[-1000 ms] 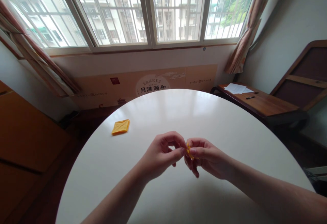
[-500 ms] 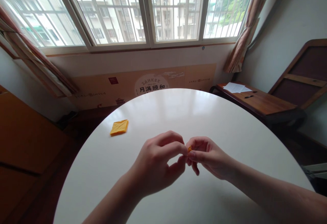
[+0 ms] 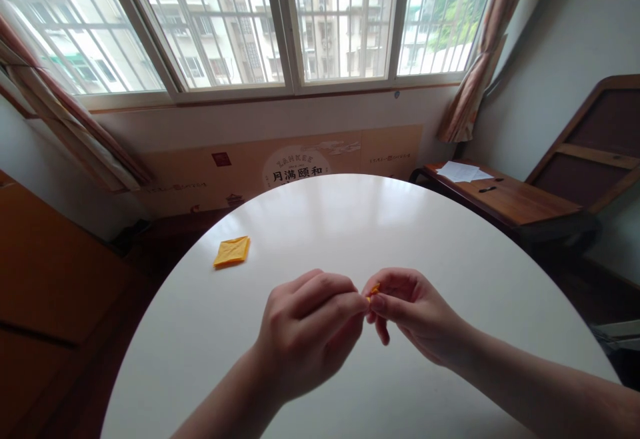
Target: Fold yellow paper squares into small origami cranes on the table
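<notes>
Over the white round table (image 3: 450, 272), my two hands meet at the fingertips. Between thumb and finger, my right hand (image 3: 413, 309) pinches a small orange-yellow piece (image 3: 375, 289), thin like paper or film. Most of that piece is hidden by the fingers, so its full shape cannot be told. My left hand (image 3: 315, 325) is closed, its thumb and fingertips pressed together at the left end of the same piece. To the left on the tabletop lies a flat yellow folded packet (image 3: 232, 252), touched by neither hand.
A low wooden bench or table (image 3: 530, 202) with white papers (image 3: 463, 171) and a small dark object (image 3: 487, 189) stands at the right. Behind the round table a printed cardboard panel (image 3: 350, 155) leans below the barred window. A wooden cabinet (image 3: 50, 259) is at the left.
My left fingers have closed together and the gap between thumb and fingers is gone. The left hand sits slightly lower and further left. More of the orange-yellow piece shows above my right thumb.
</notes>
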Demonstrator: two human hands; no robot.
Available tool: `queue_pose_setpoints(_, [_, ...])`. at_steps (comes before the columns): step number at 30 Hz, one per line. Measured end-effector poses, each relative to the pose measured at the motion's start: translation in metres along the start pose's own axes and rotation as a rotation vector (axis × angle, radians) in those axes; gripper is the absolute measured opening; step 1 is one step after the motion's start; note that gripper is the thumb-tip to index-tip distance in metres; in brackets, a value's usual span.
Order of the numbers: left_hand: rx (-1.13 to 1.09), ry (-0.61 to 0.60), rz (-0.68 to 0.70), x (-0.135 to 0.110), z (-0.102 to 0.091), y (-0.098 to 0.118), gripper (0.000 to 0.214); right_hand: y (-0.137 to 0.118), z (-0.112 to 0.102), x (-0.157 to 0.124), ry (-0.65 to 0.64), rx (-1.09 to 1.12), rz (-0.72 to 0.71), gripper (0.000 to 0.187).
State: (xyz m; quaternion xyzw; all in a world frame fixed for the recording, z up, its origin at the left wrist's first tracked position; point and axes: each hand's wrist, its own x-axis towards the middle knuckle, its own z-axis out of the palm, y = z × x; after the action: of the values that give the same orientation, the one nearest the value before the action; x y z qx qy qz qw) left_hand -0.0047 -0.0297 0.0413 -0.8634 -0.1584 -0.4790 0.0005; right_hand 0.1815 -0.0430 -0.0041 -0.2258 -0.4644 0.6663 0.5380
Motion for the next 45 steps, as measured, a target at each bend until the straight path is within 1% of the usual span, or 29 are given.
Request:
queue_pose_setpoints(9, [0.089, 0.006, 0.084, 0.000, -0.001, 0.004, 0.019, -0.003, 0.002, -0.003, -0.009, 0.009, 0.006, 0.010])
queue_pose_setpoints(15, [0.118, -0.011, 0.074, -0.002, 0.001, 0.007, 0.017, -0.004, 0.002, -0.005, 0.028, -0.047, 0.007, 0.013])
queue_pose_setpoints(18, [0.098, -0.032, 0.063, -0.004, 0.004, 0.006, 0.019, -0.006, 0.004, -0.004, 0.072, -0.034, 0.049, 0.015])
queue_pose_setpoints(20, [0.035, -0.007, -0.007, -0.004, 0.007, 0.004, 0.018, -0.009, 0.005, -0.002, 0.109, 0.016, 0.099, 0.018])
queue_pose_setpoints(21, [-0.016, 0.008, -0.070, -0.005, 0.009, 0.002, 0.016, -0.010, 0.005, -0.001, 0.129, 0.036, 0.122, 0.020])
queue_pose_setpoints(23, [-0.129, 0.028, -0.247, -0.005, 0.013, -0.002, 0.012, -0.012, 0.005, 0.001, 0.170, 0.043, 0.148, 0.023])
queue_pose_setpoints(26, [-0.278, 0.019, -0.542, -0.005, 0.019, -0.010, 0.007, -0.010, 0.002, 0.005, 0.229, 0.007, 0.157, 0.024])
queue_pose_setpoints(29, [-0.448, 0.005, -0.783, -0.007, 0.023, -0.016, 0.016, -0.005, -0.002, 0.007, 0.275, -0.016, 0.161, 0.026])
queue_pose_setpoints(32, [-0.580, -0.041, -0.940, -0.008, 0.025, -0.018, 0.025, 0.001, -0.006, 0.008, 0.268, -0.050, 0.139, 0.027])
queue_pose_setpoints(35, [-0.664, -0.115, -1.014, -0.007, 0.025, -0.017, 0.029, 0.006, -0.009, 0.008, 0.239, -0.115, 0.098, 0.028])
queue_pose_setpoints(38, [-0.704, -0.148, -1.054, -0.006, 0.025, -0.016, 0.029, 0.009, -0.010, 0.009, 0.219, -0.168, 0.076, 0.031])
queue_pose_setpoints(41, [-0.675, -0.157, -1.065, -0.005, 0.024, -0.016, 0.028, 0.009, -0.011, 0.009, 0.189, -0.181, 0.113, 0.033])
queue_pose_setpoints(45, [-0.598, -0.170, -1.019, -0.006, 0.023, -0.017, 0.025, 0.006, -0.008, 0.009, 0.143, -0.139, 0.183, 0.033])
